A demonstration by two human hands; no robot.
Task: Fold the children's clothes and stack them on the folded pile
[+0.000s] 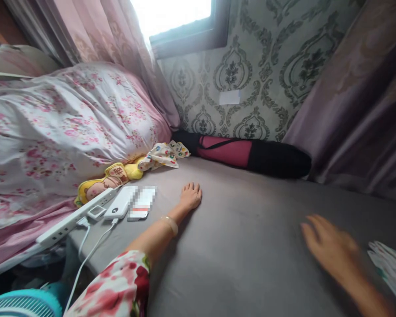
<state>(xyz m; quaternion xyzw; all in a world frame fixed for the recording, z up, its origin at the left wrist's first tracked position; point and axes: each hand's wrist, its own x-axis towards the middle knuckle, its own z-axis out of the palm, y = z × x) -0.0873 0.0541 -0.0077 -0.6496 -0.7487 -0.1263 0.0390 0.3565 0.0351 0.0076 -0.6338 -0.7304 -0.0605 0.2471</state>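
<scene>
My left hand rests palm down on the grey sheet, its fingers stretched forward and holding nothing. A pale bangle circles that wrist. To the left of it lie a phone-like flat item, partly blurred out, and a white power bank with a cable plugged in. Over the right part of the sheet is my right hand, smeared by motion, fingers extended and apart from the thumb, with nothing visible in it. Beside the right forearm is a crumpled white patterned cloth, cut off by the frame edge.
A white power strip with a plugged-in charger lies along the left edge, near a yellow plush toy and a patterned cloth. Floral bedding is piled behind. A black and maroon long bag lies against the wall. A turquoise fan stands lower left.
</scene>
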